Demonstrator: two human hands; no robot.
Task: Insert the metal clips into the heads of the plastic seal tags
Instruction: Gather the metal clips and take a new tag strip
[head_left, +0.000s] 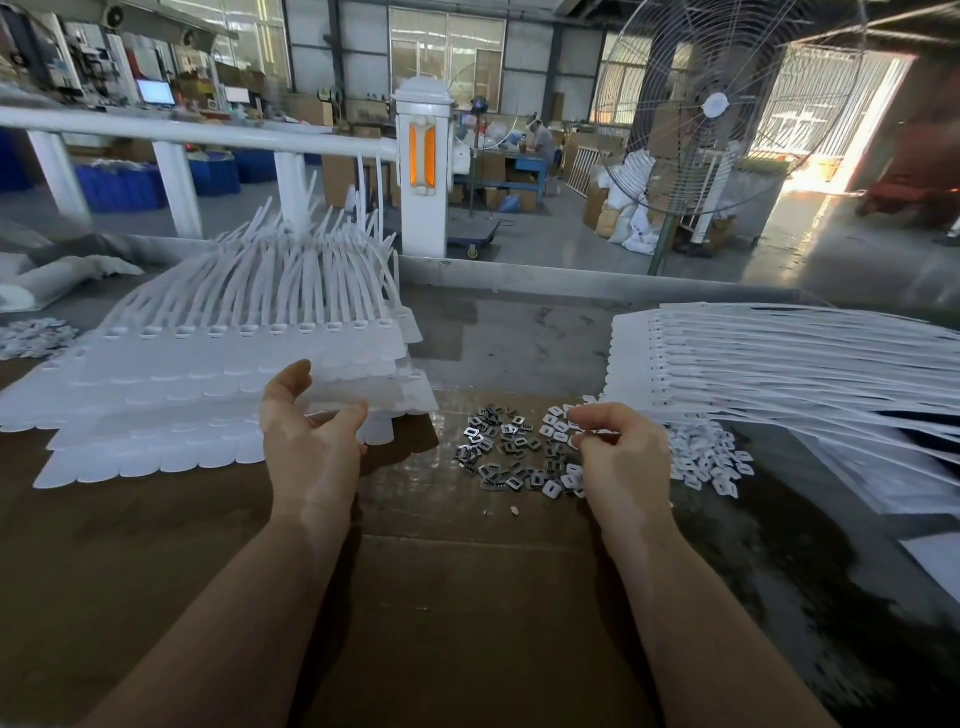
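A stack of white plastic seal tags (223, 364) lies at the left, heads in a row and tails curving up and back. My left hand (311, 436) hovers at its near right corner with fingers relaxed and thumb apart, holding nothing. A loose heap of small metal clips (498, 449) lies on the table between my hands. My right hand (618, 447) is over the right side of that heap, fingertips curled together and pinching small pieces; which pieces is hard to tell. White plastic caps (706, 457) lie beside it.
A second stack of white seal tags (779, 364) fans out at the right, tails pointing right. Brown cardboard (441, 597) covers the near table. A white railing (208, 135) and a big fan (717, 109) stand behind the table. More small white pieces (31, 338) lie at far left.
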